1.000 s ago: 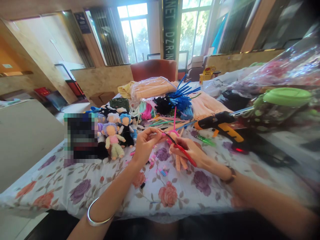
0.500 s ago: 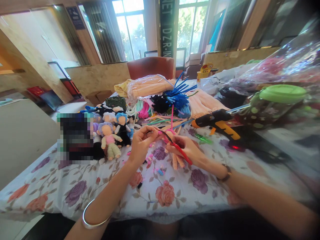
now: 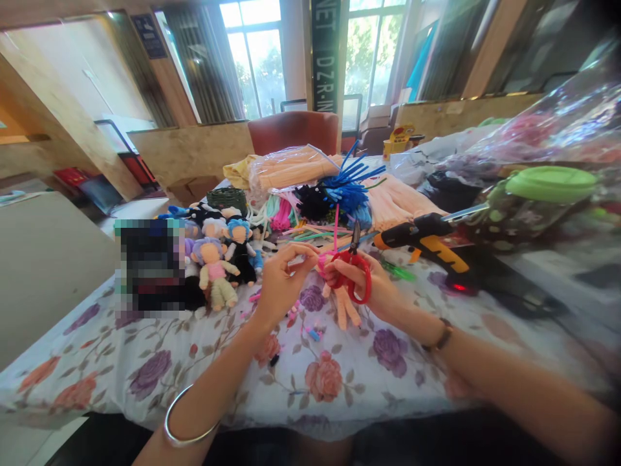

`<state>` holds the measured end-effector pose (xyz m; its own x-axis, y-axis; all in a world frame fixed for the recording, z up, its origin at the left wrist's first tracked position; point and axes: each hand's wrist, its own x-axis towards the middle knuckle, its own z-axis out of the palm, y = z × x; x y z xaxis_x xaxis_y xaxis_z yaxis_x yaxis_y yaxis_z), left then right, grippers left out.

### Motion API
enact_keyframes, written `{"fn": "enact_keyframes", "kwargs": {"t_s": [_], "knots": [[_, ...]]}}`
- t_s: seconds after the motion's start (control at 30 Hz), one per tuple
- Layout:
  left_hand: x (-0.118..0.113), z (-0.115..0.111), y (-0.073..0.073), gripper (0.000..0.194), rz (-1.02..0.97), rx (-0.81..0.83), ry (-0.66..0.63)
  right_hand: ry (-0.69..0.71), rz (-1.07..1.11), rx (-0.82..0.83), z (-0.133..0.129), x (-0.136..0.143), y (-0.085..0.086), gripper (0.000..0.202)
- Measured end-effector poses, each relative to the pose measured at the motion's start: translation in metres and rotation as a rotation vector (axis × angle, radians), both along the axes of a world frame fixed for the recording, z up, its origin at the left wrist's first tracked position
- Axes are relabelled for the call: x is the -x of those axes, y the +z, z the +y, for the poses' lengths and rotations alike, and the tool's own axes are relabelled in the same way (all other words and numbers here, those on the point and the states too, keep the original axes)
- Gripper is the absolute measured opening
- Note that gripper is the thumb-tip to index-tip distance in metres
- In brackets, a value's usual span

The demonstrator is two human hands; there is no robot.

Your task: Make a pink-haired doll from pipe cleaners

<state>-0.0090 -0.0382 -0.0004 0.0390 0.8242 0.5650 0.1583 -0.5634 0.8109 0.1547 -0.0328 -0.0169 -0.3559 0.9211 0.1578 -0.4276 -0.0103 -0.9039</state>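
In my right hand (image 3: 383, 288) is a pair of red-handled scissors (image 3: 365, 285), with its dark blades pointing up and away. The same hand's fingers also reach onto a small peach doll (image 3: 343, 309) with bright pink hair (image 3: 323, 260). A pink pipe cleaner (image 3: 336, 225) stands up from the doll's head. My left hand (image 3: 281, 281) pinches at the left side of that pink hair, thumb and forefinger together; the exact bit between the fingertips is mostly hidden. Small pink and blue scraps (image 3: 315, 334) lie on the cloth below.
Finished dolls (image 3: 213, 272) crowd the left beside a blurred-out patch. Behind my hands lie bundles of pipe cleaners (image 3: 347, 188). A black and orange glue gun (image 3: 420, 236) lies to the right, near a green-lidded jar (image 3: 550, 184). The floral tablecloth (image 3: 233, 382) spreads over the table.
The scissors have turned from lying across the pink hair, blades toward my left hand, to blades pointing up within my right hand. My left hand stays at the hair.
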Motion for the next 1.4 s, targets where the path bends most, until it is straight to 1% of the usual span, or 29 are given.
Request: {"fn": "enact_keyframes", "kwargs": {"t_s": [0.1,0.2,0.3,0.37,0.47,0.57,0.63,0.7,0.87,1.0,1.1,1.23,1.33,1.4], "knots": [[-0.001,-0.002,0.0,0.008,0.127,-0.072,0.006,0.014,-0.008,0.034,0.001,0.0,-0.001,0.029],[-0.001,-0.003,0.002,0.011,0.22,-0.169,0.024,0.047,-0.028,0.029,0.001,0.0,0.0,0.027],[0.0,-0.003,0.003,0.013,0.261,-0.242,0.005,0.039,-0.045,0.03,0.0,0.0,0.001,0.028],[0.0,-0.003,0.003,0.013,0.266,-0.25,0.004,0.012,-0.054,0.036,0.0,0.001,0.002,0.029],[0.0,-0.003,0.002,0.01,0.238,-0.213,0.023,-0.071,-0.062,0.009,-0.001,0.001,0.002,0.032],[-0.001,-0.002,0.001,0.005,0.164,-0.1,0.053,-0.171,-0.07,-0.049,-0.001,0.001,0.001,0.034],[-0.002,-0.002,0.001,0.005,0.148,-0.017,0.058,-0.202,-0.077,-0.09,-0.003,0.0,0.001,0.036],[-0.002,-0.002,0.0,0.006,0.159,0.027,0.058,-0.205,-0.087,-0.133,-0.004,0.0,0.002,0.037],[-0.004,-0.003,0.001,0.008,0.14,0.053,0.063,-0.261,-0.138,-0.228,-0.006,0.0,0.001,0.039],[-0.004,-0.002,0.001,0.008,0.148,0.068,0.062,-0.362,-0.232,-0.357,-0.005,0.0,-0.005,0.036],[-0.004,-0.002,-0.001,0.007,0.163,0.046,0.069,-0.432,-0.323,-0.393,-0.005,-0.001,-0.009,0.034],[-0.004,-0.002,-0.002,0.005,0.158,-0.012,0.103,-0.41,-0.276,-0.369,-0.003,-0.001,-0.009,0.03],[-0.004,-0.003,-0.001,0.005,0.081,-0.012,0.122,-0.356,-0.262,-0.303,-0.002,-0.002,-0.008,0.026],[-0.004,-0.003,0.0,0.005,0.006,0.005,0.128,-0.289,-0.29,-0.251,-0.001,-0.003,-0.008,0.025]]}}
